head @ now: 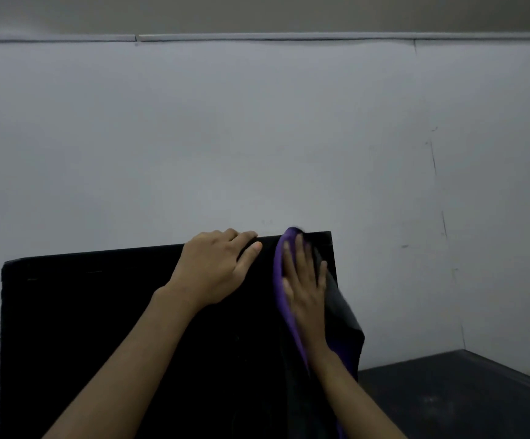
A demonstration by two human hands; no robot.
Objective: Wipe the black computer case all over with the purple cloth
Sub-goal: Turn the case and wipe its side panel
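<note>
Wall (257, 137): a plain grey-white panel fills the background, matt, with a thin rail running across the top.
Case (98, 312): a tall black box with flat matt faces and square edges stands from lower left to centre, in front of the wall. Its base is out of view.
Worktop (463, 400): a dark, faintly speckled slab shows at lower right, beside the case.
Left hand (216, 270): steadies the case, fingers (247, 237) curled over its top edge and thumb on the near face.
Right hand (304, 289): lies flat on the cloth, fingers straight and slightly spread, pressing it to the near face just below the top right corner.
Cloth (281, 270): soft purple fabric, bunched in a long strip between palm and case. Its tip laps over the top edge. A dark flap hanging to the right may be part of it, but that cannot be told.
Progress: wiping is under way at the upper right corner. The dim light shows no dust or streaks, so what is already clean cannot be read. The broad left stretch, the top and the hidden sides likely remain.
</note>
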